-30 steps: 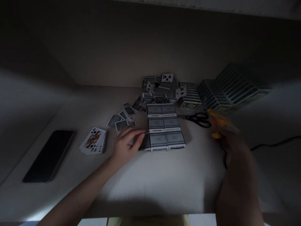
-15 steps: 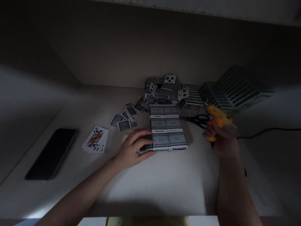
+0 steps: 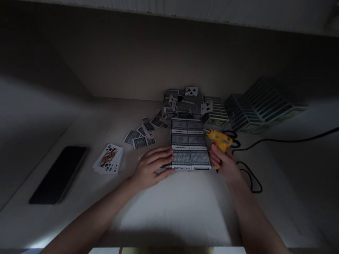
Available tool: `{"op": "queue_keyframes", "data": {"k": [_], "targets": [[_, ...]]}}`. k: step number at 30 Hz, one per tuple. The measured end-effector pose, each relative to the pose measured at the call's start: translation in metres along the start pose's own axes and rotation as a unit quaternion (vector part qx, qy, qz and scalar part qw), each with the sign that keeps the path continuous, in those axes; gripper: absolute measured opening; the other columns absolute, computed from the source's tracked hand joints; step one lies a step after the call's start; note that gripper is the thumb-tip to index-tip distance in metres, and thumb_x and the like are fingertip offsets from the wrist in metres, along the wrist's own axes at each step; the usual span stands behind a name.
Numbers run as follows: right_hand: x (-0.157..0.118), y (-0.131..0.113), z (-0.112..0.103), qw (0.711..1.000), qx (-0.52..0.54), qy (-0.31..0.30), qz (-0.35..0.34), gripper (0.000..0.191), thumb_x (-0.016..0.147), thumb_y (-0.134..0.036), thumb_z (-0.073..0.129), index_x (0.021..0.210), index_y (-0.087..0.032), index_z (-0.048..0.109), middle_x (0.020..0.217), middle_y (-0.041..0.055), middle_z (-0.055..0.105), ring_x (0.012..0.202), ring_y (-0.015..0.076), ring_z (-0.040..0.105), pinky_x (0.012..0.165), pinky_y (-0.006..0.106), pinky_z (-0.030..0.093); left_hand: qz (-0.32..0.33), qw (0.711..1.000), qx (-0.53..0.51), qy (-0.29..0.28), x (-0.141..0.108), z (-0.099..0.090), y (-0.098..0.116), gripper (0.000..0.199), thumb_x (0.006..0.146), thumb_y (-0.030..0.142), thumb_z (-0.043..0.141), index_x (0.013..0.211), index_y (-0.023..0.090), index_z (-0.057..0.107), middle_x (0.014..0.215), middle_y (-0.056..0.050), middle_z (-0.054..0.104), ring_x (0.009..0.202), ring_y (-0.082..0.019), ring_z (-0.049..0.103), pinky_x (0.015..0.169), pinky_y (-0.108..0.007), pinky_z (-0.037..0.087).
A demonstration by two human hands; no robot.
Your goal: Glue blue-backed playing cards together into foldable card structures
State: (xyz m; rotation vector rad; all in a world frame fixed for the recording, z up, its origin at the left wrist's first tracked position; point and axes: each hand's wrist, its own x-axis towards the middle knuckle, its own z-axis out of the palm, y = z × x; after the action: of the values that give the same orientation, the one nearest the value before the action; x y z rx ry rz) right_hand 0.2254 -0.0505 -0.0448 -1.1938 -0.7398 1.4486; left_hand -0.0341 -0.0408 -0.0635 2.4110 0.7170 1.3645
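A block built of playing cards (image 3: 189, 143), patterned backs upward in rows of two, lies on the table before me. My left hand (image 3: 152, 167) rests at its near left side, fingers stretched and spread, tips touching the edge. Part of a card shows between thumb and fingers; the rest is hidden under the hand. In my right hand (image 3: 224, 163) is a yellow glue gun (image 3: 220, 139), gripped by its handle just right of the block. Its metal nozzle points left, close to the block's upper right edge, and an orange-red light glows on its body.
Loose cards (image 3: 140, 137) and a card pile (image 3: 182, 100) lie behind. Slatted card structures (image 3: 254, 106) stand at the back right. Black scissors (image 3: 231, 135) sit behind the glue gun; its black cord (image 3: 280, 140) runs right. Leftward are a queen-topped stack (image 3: 109, 158) and a phone (image 3: 59, 174).
My right hand has brought the glue gun leftward, from beside the scissors to the block's right edge. A loop of cord now shows at the right. My left hand stays at the block.
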Motion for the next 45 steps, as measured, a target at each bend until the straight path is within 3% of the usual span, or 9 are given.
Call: {"op": "queue_keyframes", "data": {"k": [8, 12, 18, 30, 35, 45], "targets": [[0.004, 0.003, -0.004, 1.000, -0.002, 0.006, -0.013, 0.034, 0.069, -0.042, 0.075, 0.063, -0.022, 0.048, 0.046, -0.0091, 0.032, 0.037, 0.0052, 0.029, 0.035, 0.019, 0.030, -0.018, 0.999, -0.028, -0.009, -0.003, 0.000, -0.001, 0.040, 0.078, 0.020, 0.071, 0.115, 0.020, 0.059, 0.117, -0.011, 0.062, 0.113, -0.023, 0.058, 0.093, -0.044, 0.052], [0.004, 0.002, -0.005, 1.000, -0.001, 0.001, -0.020, 0.031, 0.068, -0.040, 0.076, 0.066, -0.022, 0.051, 0.046, -0.0089, 0.033, 0.037, 0.0061, 0.030, 0.035, 0.021, 0.032, -0.083, 0.996, -0.030, -0.025, -0.008, -0.001, -0.002, 0.042, 0.080, 0.026, 0.068, 0.120, 0.022, 0.056, 0.125, -0.012, 0.055, 0.117, -0.023, 0.054, 0.098, -0.043, 0.048], [0.003, 0.000, -0.004, 1.000, -0.006, -0.010, -0.026, 0.032, 0.069, -0.041, 0.075, 0.064, -0.022, 0.050, 0.045, -0.0086, 0.034, 0.038, 0.0061, 0.032, 0.037, 0.021, 0.033, -0.161, 0.984, -0.061, -0.041, -0.010, 0.001, -0.008, 0.060, 0.078, 0.041, 0.069, 0.132, 0.026, 0.047, 0.120, -0.010, 0.056, 0.113, -0.024, 0.054, 0.096, -0.043, 0.047], [0.004, -0.001, -0.006, 0.999, -0.013, -0.020, -0.021, 0.036, 0.068, -0.041, 0.076, 0.057, -0.021, 0.048, 0.045, -0.0071, 0.036, 0.039, 0.0072, 0.033, 0.037, 0.023, 0.033, -0.152, 0.985, -0.079, -0.031, -0.009, 0.001, -0.015, 0.062, 0.074, 0.042, 0.072, 0.131, 0.032, 0.050, 0.116, -0.007, 0.056, 0.107, -0.022, 0.056, 0.091, -0.042, 0.051], [0.005, 0.000, -0.005, 1.000, -0.007, -0.005, -0.027, 0.035, 0.068, -0.041, 0.076, 0.058, -0.021, 0.049, 0.046, -0.0068, 0.037, 0.041, 0.0062, 0.035, 0.038, 0.021, 0.032, -0.114, 0.989, -0.080, -0.041, -0.010, 0.001, -0.017, 0.053, 0.077, 0.036, 0.071, 0.128, 0.033, 0.054, 0.114, -0.006, 0.055, 0.106, -0.020, 0.056, 0.091, -0.039, 0.052], [0.005, 0.000, -0.004, 1.000, -0.003, 0.005, -0.028, 0.030, 0.068, -0.039, 0.076, 0.063, -0.021, 0.053, 0.047, -0.0069, 0.038, 0.041, 0.0075, 0.037, 0.038, 0.022, 0.034, -0.080, 0.994, -0.003, -0.077, -0.009, -0.007, -0.016, 0.057, 0.079, 0.038, 0.068, 0.133, 0.033, 0.049, 0.121, -0.008, 0.054, 0.110, -0.022, 0.056, 0.094, -0.043, 0.051]]}}
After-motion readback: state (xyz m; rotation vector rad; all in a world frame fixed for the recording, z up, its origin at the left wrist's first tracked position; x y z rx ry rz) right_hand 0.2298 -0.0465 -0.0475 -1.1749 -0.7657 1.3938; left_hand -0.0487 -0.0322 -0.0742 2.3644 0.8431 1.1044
